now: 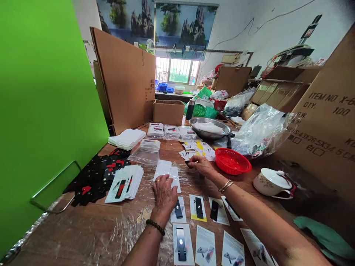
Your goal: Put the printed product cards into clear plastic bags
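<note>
My left hand [164, 192] lies palm down, fingers spread, over the near edge of some white cards [175, 177]. My right hand [203, 167] is closed in a pinch on a small black piece [187, 163], just left of the red basket and in front of loose white-and-yellow packets [198, 147]. What the piece is I cannot make out. Nearer me are printed cards in rows; black clips lie on several, such as the black clip [199, 207] on a yellow-edged card. A longer clip with a shiny metal strip [181, 244] lies on the front left card.
At left lie a stack of printed cards [126, 183] and a heap of black-and-red pieces [100, 173]. Bagged bundles [172, 132] stand behind. Toward the right are a metal pan [224, 129], red basket [233, 162], lidded cup [270, 183] and large carton [324, 147].
</note>
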Motion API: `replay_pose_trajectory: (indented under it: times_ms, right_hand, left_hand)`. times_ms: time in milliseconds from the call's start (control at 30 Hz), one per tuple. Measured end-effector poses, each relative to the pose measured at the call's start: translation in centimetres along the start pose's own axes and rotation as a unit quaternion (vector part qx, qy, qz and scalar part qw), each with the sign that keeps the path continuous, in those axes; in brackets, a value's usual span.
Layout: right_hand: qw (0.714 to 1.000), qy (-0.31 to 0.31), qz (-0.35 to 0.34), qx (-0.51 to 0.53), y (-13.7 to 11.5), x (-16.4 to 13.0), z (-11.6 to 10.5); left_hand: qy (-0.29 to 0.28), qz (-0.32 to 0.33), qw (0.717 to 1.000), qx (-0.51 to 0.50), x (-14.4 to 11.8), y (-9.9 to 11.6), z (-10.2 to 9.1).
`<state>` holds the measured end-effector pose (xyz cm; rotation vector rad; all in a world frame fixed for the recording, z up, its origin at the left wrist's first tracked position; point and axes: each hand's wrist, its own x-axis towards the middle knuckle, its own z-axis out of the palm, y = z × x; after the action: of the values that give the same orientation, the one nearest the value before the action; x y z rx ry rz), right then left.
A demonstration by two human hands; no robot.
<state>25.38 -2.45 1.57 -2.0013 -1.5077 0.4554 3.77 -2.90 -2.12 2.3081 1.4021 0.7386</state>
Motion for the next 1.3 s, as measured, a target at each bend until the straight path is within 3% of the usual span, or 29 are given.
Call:
replay_pose_trajectory:
  times_ms: [100, 200, 300, 400, 700, 900, 967, 1067, 1167, 1233, 1300]
  right_hand:
    - [0.986, -0.043, 0.033, 0.159, -1.4, -3.8, -0.9]
    - [0.931, -0.124, 0.057, 0.340, -3.0, -9.5, -1.8]
    - [0.907, -0.186, 0.099, 0.366, -3.8, -14.8, -1.6]
    - [0.899, -0.202, 0.133, 0.366, -3.7, -18.2, -0.4]
    - [0.935, -0.148, 0.131, 0.296, -2.0, -20.6, 1.7]
    - [0.928, -0.138, 0.145, 0.315, -2.9, -20.8, 0.5]
    - [0.948, -0.099, 0.090, 0.289, -3.5, -21.2, -0.2]
    - [0.987, 0.014, -0.070, 0.147, -3.7, -22.2, -0.3]
    - [0.965, 0.113, -0.234, -0.028, -3.0, -23.4, 0.9]
    - [0.941, 0.129, -0.295, -0.105, -2.5, -24.2, 2.0]
    - [0.932, 0.111, -0.314, -0.143, -2.3, -25.0, 2.9]
  left_hand:
    - [-0.002, 0.009, 1.000, 0.003, 0.0, 0.1, 0.1]
    - [-0.003, 0.009, 1.000, 0.007, 0.1, 0.1, 0.2]
    - [-0.007, 0.007, 1.000, 0.007, 0.2, 0.2, 0.3]
    - [-0.006, 0.008, 1.000, 0.007, 0.2, 0.3, 0.3]
    - [-0.009, 0.009, 1.000, 0.004, 0.3, 0.4, 0.1]
    - [-0.009, 0.006, 1.000, 0.014, 0.5, 0.5, 0.0]
    - [-0.007, 0.004, 1.000, 0.014, 0.5, 0.6, 0.0]
    - [-0.007, 0.006, 1.000, 0.017, 0.5, 0.6, 0.0]
    - [-0.010, 0.009, 1.000, 0.021, 0.5, 0.6, 0.1]
    - [-0.010, 0.009, 1.000, 0.021, 0.5, 0.5, 0.2]
    - [-0.008, 0.011, 1.000, 0.020, 0.5, 0.4, 0.2]
